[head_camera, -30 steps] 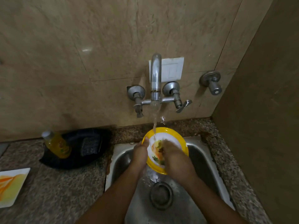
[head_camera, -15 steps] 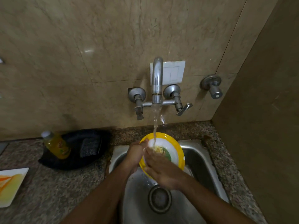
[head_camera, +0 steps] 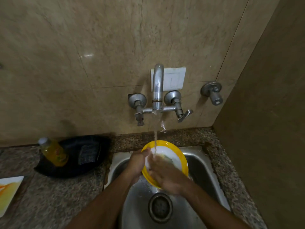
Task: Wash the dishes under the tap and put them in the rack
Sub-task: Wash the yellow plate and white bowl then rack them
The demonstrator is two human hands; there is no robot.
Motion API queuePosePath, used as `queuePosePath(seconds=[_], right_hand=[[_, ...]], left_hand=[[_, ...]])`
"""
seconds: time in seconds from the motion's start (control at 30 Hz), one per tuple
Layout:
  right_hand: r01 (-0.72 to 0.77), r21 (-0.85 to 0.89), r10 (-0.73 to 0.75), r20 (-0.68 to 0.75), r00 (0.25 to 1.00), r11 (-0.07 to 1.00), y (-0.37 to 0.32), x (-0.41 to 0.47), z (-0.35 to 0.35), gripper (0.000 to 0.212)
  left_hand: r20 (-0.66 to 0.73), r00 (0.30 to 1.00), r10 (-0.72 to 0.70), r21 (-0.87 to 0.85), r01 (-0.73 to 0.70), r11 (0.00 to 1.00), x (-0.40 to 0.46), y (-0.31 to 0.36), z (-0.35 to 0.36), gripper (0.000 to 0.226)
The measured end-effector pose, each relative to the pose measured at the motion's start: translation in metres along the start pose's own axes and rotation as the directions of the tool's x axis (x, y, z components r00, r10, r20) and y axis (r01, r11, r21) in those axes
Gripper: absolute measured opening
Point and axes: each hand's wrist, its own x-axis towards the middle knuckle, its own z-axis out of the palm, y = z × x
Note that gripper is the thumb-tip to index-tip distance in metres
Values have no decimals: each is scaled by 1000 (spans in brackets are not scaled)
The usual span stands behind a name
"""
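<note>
Yellow-rimmed plate (head_camera: 179, 156) with white centre held tilted over the steel sink (head_camera: 203, 164), directly under the running tap (head_camera: 157, 86); the stream lands on the plate's upper left face. Left hand (head_camera: 137, 162) grips the plate's left rim, thumb over the edge. Right hand (head_camera: 166, 172) lies flat on the plate's face, fingers extended and pressing (somewhat blurred). Sink basin holds only water film and the round drain strainer (head_camera: 160, 207) below the plate. On the granite counter (head_camera: 57, 195) left of the sink: a black tray (head_camera: 99, 162) containing a dark scrub pad (head_camera: 87, 154) and a yellow liquid bottle (head_camera: 53, 152), tilted. A white-and-orange square plate (head_camera: 8, 192) sits at the far-left edge.
</note>
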Motion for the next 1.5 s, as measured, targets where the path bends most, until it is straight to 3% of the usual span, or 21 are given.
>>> queuePosePath(seconds=[0.07,0.13,0.17,0.23,0.3,0.4,0.47,0.57,0.63,0.7,0.83,0.93,1.03,1.17,1.3,1.4,1.5], right_hand=[[-104,-82,106,21,994,991,6,3,-1,82],[-98,-18,99,29,995,995,-6,1,1,105],[-72,45,70,38,997,996,-10,-1,3,106],[-26,57,24,33,999,998,-9,-4,-1,86],[-74,-77,74,-1,997,994,-3,-1,-4,73],[-55,-73,56,17,998,996,-12,0,0,106],[-8,-80,8,-1,1000,997,-5,2,0,101],[-94,-137,84,-80,993,986,4,8,-8,103],[-46,-111,39,-66,997,993,-3,7,-7,113],[-6,-115,-3,-73,997,993,-2,4,-8,107],[-96,-121,76,-159,984,988,-6,5,-13,114],[39,-92,-48,-89,995,995,-6,1,-6,99],[-44,-148,21,-157,987,988,-1,1,-16,86],[106,-126,-122,-120,985,986,-9,-9,-1,89],[-6,-134,-21,-195,981,991,-7,-3,-4,90],[112,-81,-123,-144,982,990,-10,-10,1,86],[58,-149,-82,-155,985,987,-3,-6,1,89]], left_hand=[[-20,1000,-14,-24,14,1000,-1,-4,-1,25],[-13,1000,4,-9,-4,1000,1,-7,-4,27],[-2,1000,12,-2,-12,1000,2,-9,-6,30],[10,1000,-7,-14,7,1000,1,-11,-9,32],[8,1000,-16,-48,16,999,-1,-12,-9,30],[18,1000,10,-52,-9,999,2,-9,-10,31],[55,998,1,-70,3,998,0,-6,-8,31],[70,998,7,-141,3,990,-1,-1,0,29],[81,997,-2,-141,13,990,3,3,3,32],[90,996,-5,-162,20,987,5,5,5,31],[60,998,17,-202,-4,979,8,10,11,26],[55,998,12,-199,-1,980,8,6,9,31],[28,999,36,-226,-29,974,6,4,11,24],[33,997,65,-176,-58,983,6,9,9,28],[0,995,95,-179,-93,979,8,9,9,29],[16,993,116,-197,-111,974,10,13,5,26],[26,992,127,-211,-119,970,4,16,9,23]])
